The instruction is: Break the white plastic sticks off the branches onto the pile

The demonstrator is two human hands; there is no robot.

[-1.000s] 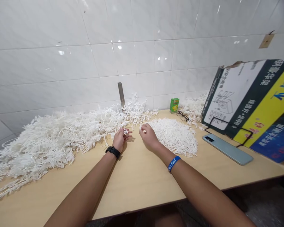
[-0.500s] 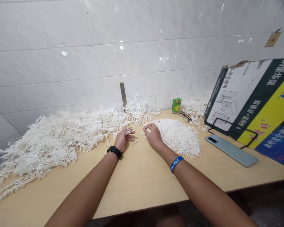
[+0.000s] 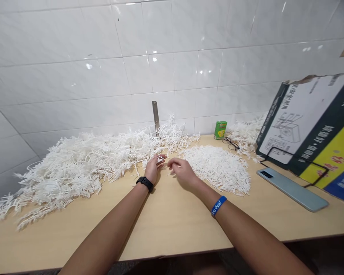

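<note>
My left hand [image 3: 152, 168], with a black watch on the wrist, holds a small white branched plastic piece [image 3: 160, 159] between thumb and fingers. Just to its right is my right hand [image 3: 184, 172], its fingers curled in and a blue band on the wrist. Whatever those fingers may pinch is too small to make out. A large tangled pile of white branched plastic pieces [image 3: 74, 164] spreads to the left of my left hand. Beside and behind my right hand lies a flatter heap of short white plastic bits [image 3: 220, 168].
A metal ruler [image 3: 156, 116] leans upright against the tiled wall. A green box [image 3: 220, 130] and eyeglasses [image 3: 231, 144] sit behind the heap. At the right, a phone [image 3: 292, 190] lies by a black wire stand [image 3: 298, 155] and a large printed carton [image 3: 306, 122].
My right hand has come closer to my left hand, and its fingers have shifted from a pinch above the table to a looser curl. The view has turned slightly left.
</note>
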